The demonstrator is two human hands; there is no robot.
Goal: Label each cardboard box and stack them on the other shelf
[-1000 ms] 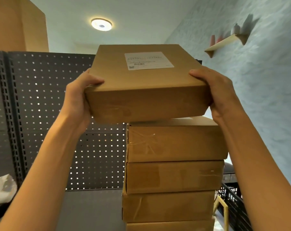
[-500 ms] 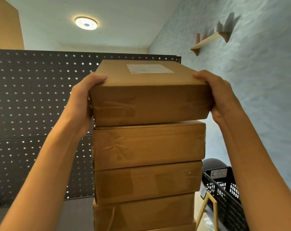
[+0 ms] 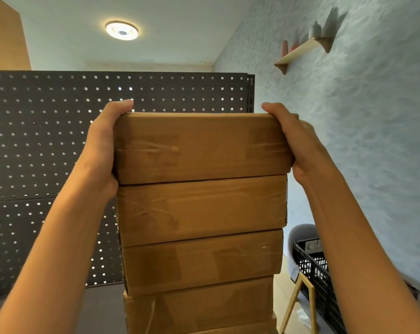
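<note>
As the top box (image 3: pixel 201 148) sits on the stack (image 3: pixel 200 235), both hands clamp its ends.
Left hand (image 3: pixel 103 150) and right hand (image 3: pixel 293 143) curl fingers (image 3: pixel 122 106) over the upper edge (likely squaring it), beside the pegboard (image 3: pixel 47 131).

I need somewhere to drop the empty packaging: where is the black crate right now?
The black crate sits low at the right edge of the head view, beside the textured wall, right of the stack of cardboard boxes and partly behind the right forearm.
</note>
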